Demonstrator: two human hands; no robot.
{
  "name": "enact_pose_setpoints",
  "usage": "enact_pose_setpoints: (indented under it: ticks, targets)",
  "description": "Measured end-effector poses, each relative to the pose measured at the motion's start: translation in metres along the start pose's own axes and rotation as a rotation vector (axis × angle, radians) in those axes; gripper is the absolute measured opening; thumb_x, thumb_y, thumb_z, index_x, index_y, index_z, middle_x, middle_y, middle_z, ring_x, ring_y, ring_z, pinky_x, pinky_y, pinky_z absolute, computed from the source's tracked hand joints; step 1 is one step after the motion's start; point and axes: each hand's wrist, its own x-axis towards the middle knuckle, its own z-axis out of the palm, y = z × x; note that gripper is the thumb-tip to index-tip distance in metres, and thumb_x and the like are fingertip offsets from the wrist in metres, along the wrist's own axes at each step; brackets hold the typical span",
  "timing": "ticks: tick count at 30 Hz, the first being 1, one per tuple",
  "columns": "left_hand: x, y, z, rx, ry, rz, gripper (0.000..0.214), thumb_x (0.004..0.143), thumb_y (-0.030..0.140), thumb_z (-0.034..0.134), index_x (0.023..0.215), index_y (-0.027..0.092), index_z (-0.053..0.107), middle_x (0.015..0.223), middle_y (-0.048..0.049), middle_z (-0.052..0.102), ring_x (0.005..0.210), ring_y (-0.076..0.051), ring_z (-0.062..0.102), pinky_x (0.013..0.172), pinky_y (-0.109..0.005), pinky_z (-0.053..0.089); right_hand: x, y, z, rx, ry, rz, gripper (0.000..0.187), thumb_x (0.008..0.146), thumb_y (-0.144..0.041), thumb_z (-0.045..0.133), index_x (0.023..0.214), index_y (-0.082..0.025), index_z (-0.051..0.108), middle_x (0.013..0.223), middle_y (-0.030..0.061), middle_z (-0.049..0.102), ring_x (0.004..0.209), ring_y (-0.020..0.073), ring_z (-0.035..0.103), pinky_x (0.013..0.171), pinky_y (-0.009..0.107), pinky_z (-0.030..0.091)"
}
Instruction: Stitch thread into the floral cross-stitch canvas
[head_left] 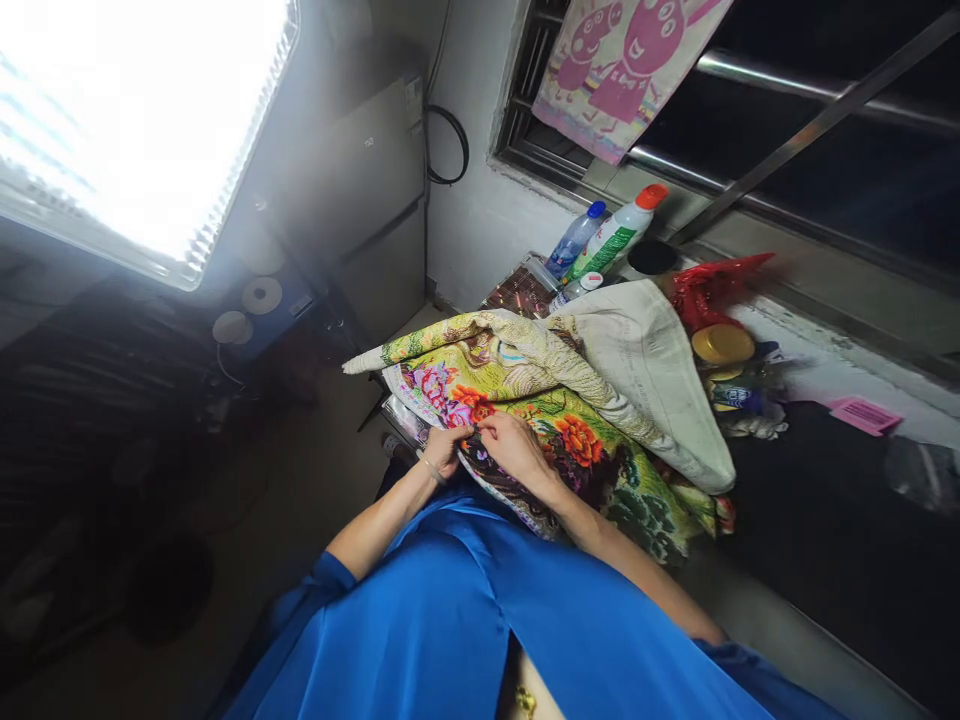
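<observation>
Just above the blue-clad lap, the 2 hands meet at the near edge of an embroidered fabric [536,388]. The grip of the left hand [444,449] is closed on that edge, thumb on top. The right hand [511,446] lies over the fabric, its fingers bent in and touching the surface beside the left thumb; I cannot tell whether they pinch cloth or something small. The fabric spreads beyond and to the right of both hands, folded over itself, with a pale reverse turned up at the far right; faint marks there cannot be read. Its face is yellow-green and thickly worked, with orange, red and pink flowers, dark leafy patches and a white border.

Past it stand a blue bottle [576,240], a white bottle [613,240] with a green label and orange-red cap, and a small bottle [577,290]; their print is too small to read. A red bag [705,290] and a yellow lid [724,344] are to the right, then a pink card [866,416] by the dark table [832,540], its lines also illegible. On the window hangs a cloth [626,70] with 2 pink cartoon pigs.
</observation>
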Motion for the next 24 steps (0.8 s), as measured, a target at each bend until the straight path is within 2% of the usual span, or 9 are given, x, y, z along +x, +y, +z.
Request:
enact_pose_setpoints:
  ticks: [7, 12, 18, 24]
  targets:
    - [-0.001, 0.001, 0.000, 0.013, -0.004, 0.013, 0.051, 0.028, 0.010, 0.081, 0.076, 0.017, 0.063, 0.063, -0.0026, 0.068, 0.084, -0.028, 0.066, 0.081, -0.040, 0.049, 0.001, -0.010, -0.012, -0.172, -0.097, -0.028, 0.030, 0.083, -0.013, 0.043, 0.090, -0.013, 0.072, 0.090, 0.0119, 0.070, 0.085, 0.0199, 0.063, 0.072, 0.026, 0.041]
    - [-0.002, 0.001, 0.000, 0.014, -0.005, 0.027, 0.054, 0.031, 0.011, 0.081, 0.081, 0.017, 0.063, 0.062, -0.0018, 0.067, 0.086, -0.028, 0.066, 0.083, -0.039, 0.048, 0.006, -0.010, -0.018, -0.267, -0.099, -0.138, 0.029, 0.085, -0.013, 0.043, 0.088, -0.014, 0.071, 0.091, 0.0134, 0.069, 0.086, 0.0203, 0.062, 0.068, 0.026, 0.040]
    - [-0.002, 0.003, 0.000, -0.016, -0.002, -0.001, 0.057, 0.035, 0.012, 0.081, 0.089, 0.017, 0.065, 0.073, -0.0045, 0.071, 0.088, -0.028, 0.066, 0.084, -0.041, 0.047, 0.019, 0.015, -0.012, -0.068, -0.068, -0.226, 0.022, 0.082, -0.015, 0.051, 0.087, -0.021, 0.072, 0.087, 0.0055, 0.071, 0.080, 0.0169, 0.063, 0.070, 0.025, 0.043]
    - [-0.002, 0.004, 0.003, -0.007, -0.006, -0.006, 0.059, 0.037, 0.012, 0.081, 0.093, 0.017, 0.064, 0.082, -0.0076, 0.072, 0.091, -0.029, 0.065, 0.086, -0.041, 0.047, 0.033, 0.034, -0.006, 0.233, -0.098, -0.290, 0.018, 0.075, -0.011, 0.057, 0.076, -0.019, 0.073, 0.079, 0.0032, 0.072, 0.074, 0.0162, 0.063, 0.073, 0.027, 0.046]
